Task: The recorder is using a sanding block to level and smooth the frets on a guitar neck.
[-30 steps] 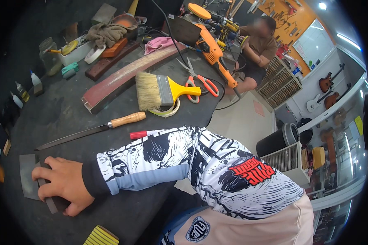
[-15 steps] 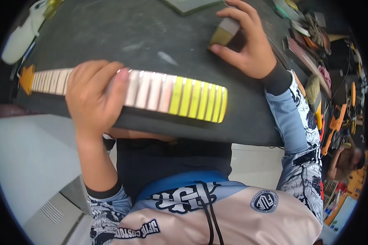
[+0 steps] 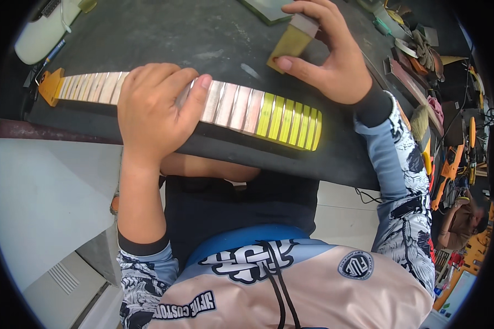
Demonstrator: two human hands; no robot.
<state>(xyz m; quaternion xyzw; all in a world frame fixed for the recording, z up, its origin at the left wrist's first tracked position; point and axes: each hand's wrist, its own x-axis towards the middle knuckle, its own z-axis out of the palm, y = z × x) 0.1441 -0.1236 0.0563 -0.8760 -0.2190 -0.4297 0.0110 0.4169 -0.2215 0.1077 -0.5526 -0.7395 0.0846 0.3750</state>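
A guitar neck [image 3: 239,107] lies across the dark table near its front edge, its orange-yellow headstock [image 3: 51,88] at the left. Thin metal frets cross it; pale covering fills most gaps, bright yellow those at the right end. My left hand [image 3: 153,107] wraps over the neck left of its middle, thumb along the top, hiding the frets underneath. Beyond the right end, my right hand [image 3: 335,60] holds a small rectangular block [image 3: 291,44] between thumb and fingers. The block has an olive-yellow side and a greyish end. It is apart from the neck.
A glass-like plate [image 3: 266,8] lies at the far edge of view. At the upper left is a white tool [image 3: 41,35] beside a blue pen-like stick [image 3: 55,51]. Tools and scraps crowd the right side, including a brush [image 3: 421,122]. Another person [image 3: 464,222] is at the far right.
The whole view has shifted a little. Against the table, my right hand and the block have moved left, and more of the block's yellow side shows. My left hand keeps its hold on the neck.
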